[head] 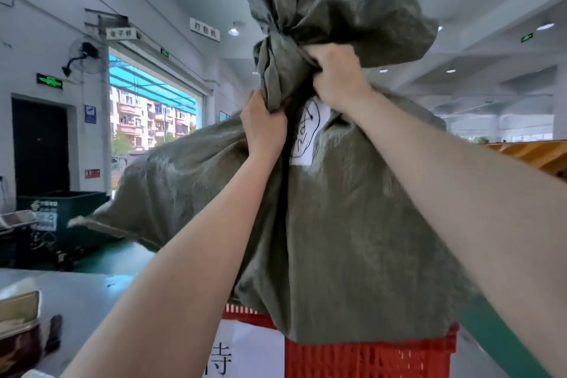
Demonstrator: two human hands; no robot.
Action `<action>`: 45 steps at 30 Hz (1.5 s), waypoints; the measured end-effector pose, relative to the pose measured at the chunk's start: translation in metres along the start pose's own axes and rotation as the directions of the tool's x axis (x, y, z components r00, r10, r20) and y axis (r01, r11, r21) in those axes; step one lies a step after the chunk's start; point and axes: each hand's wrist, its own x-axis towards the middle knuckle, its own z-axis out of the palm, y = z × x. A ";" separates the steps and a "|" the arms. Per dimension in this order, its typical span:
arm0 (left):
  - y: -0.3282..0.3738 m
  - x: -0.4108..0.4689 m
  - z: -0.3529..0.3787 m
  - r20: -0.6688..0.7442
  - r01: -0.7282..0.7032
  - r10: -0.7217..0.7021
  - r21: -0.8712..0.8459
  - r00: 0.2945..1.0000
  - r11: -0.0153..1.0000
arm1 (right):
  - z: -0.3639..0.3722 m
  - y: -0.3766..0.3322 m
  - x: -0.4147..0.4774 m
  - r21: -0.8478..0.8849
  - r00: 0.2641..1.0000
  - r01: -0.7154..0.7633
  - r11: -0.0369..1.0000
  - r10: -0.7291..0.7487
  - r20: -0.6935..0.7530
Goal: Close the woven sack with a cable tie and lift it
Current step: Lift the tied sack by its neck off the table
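Note:
A big grey-green woven sack (352, 224) fills the middle of the head view, held up at face height. Its neck (276, 49) is cinched tight, and loose cloth flares out above it. A white paper label (306, 132) with black scribble sits just below the neck. My left hand (264, 126) grips the bunched cloth on the left under the neck. My right hand (334, 77) is clenched on the neck from the right. The cable tie is hidden by folds and fingers. The sack's bottom hangs just over a red plastic crate (368, 356).
A white sheet with printed characters (245, 353) hangs on the crate's front. A grey table (76, 288) with a box lies at lower left. A dark green bin (64, 212) stands by a black door. An orange chute (527, 153) is at right.

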 end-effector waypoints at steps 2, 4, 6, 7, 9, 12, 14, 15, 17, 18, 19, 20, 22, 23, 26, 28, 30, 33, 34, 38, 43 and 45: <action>-0.005 0.007 0.011 -0.014 -0.023 0.024 0.017 1.000 1.000 | 0.005 0.012 0.008 -0.028 1.000 0.001 1.000 -0.001 -0.009; -0.008 0.012 0.020 -0.030 -0.033 0.033 0.007 0.999 0.999 | 0.010 0.019 0.014 -0.020 1.000 -0.004 1.000 0.004 -0.027; -0.012 0.013 0.025 -0.039 -0.024 0.023 -0.021 0.999 0.999 | 0.018 0.022 0.015 0.005 0.999 -0.015 1.000 0.015 -0.033; -0.017 0.012 0.027 -0.040 -0.004 0.003 -0.026 0.999 1.000 | 0.023 0.022 0.014 0.011 0.999 -0.029 1.000 0.029 -0.024; -0.030 0.006 0.029 -0.020 0.059 -0.059 -0.004 0.998 0.998 | 0.034 0.023 0.005 0.008 0.998 -0.062 0.998 0.062 0.011; -0.059 -0.012 0.033 0.036 0.158 -0.160 0.050 0.986 0.986 | 0.054 0.032 -0.021 0.041 0.994 -0.083 0.996 0.080 0.079; -0.077 -0.026 0.036 0.066 0.200 -0.205 0.075 0.977 0.977 | 0.068 0.039 -0.037 0.066 0.989 -0.093 0.993 0.085 0.122; -0.085 -0.032 0.037 0.075 0.222 -0.229 0.089 0.971 0.971 | 0.074 0.042 -0.044 0.068 0.986 -0.102 0.992 0.092 0.142; -0.099 -0.043 0.036 0.093 0.254 -0.264 0.111 0.960 0.961 | 0.086 0.046 -0.056 0.072 0.977 -0.121 0.990 0.106 0.184; -0.106 -0.048 0.036 0.103 0.258 -0.271 0.123 0.957 0.958 | 0.091 0.047 -0.062 0.077 0.973 -0.128 0.989 0.110 0.204; -0.113 -0.052 0.035 0.111 0.261 -0.276 0.132 0.955 0.956 | 0.097 0.048 -0.067 0.079 0.969 -0.135 0.988 0.114 0.221; -0.119 -0.056 0.035 0.121 0.264 -0.282 0.144 0.952 0.954 | 0.103 0.050 -0.072 0.079 0.964 -0.147 0.986 0.124 0.235; -0.128 -0.064 0.032 0.143 0.279 -0.305 0.178 0.941 0.944 | 0.115 0.054 -0.084 0.093 0.953 -0.191 0.977 0.161 0.256; -0.133 -0.069 0.031 0.153 0.292 -0.323 0.194 0.934 0.937 | 0.122 0.057 -0.091 0.097 0.945 -0.213 0.972 0.180 0.271; -0.148 -0.088 0.025 0.178 0.304 -0.351 0.247 0.919 0.920 | 0.140 0.062 -0.115 0.083 0.913 -0.266 0.960 0.224 0.340; -0.156 -0.099 0.019 0.182 0.315 -0.368 0.264 0.912 0.911 | 0.151 0.061 -0.130 0.075 0.894 -0.299 0.951 0.251 0.372; -0.163 -0.107 0.014 0.196 0.324 -0.396 0.316 0.897 0.892 | 0.159 0.059 -0.143 0.074 0.881 -0.317 0.945 0.265 0.391; -0.175 -0.116 0.001 0.279 0.285 -0.441 0.458 0.853 0.842 | 0.169 0.057 -0.164 0.053 0.828 -0.365 0.929 0.298 0.474; -0.178 -0.119 -0.004 0.313 0.268 -0.456 0.492 0.833 0.828 | 0.172 0.056 -0.172 0.033 0.809 -0.371 0.928 0.305 0.503; -0.190 -0.137 -0.020 0.410 0.231 -0.527 0.582 0.745 0.780 | 0.179 0.050 -0.205 -0.024 0.757 -0.375 0.927 0.321 0.569; -0.191 -0.135 -0.016 0.436 0.251 -0.563 0.589 0.702 0.769 | 0.173 0.049 -0.210 -0.064 0.778 -0.355 0.933 0.333 0.533; -0.191 -0.134 -0.014 0.440 0.258 -0.576 0.594 0.689 0.762 | 0.171 0.049 -0.211 -0.089 0.788 -0.326 0.941 0.323 0.525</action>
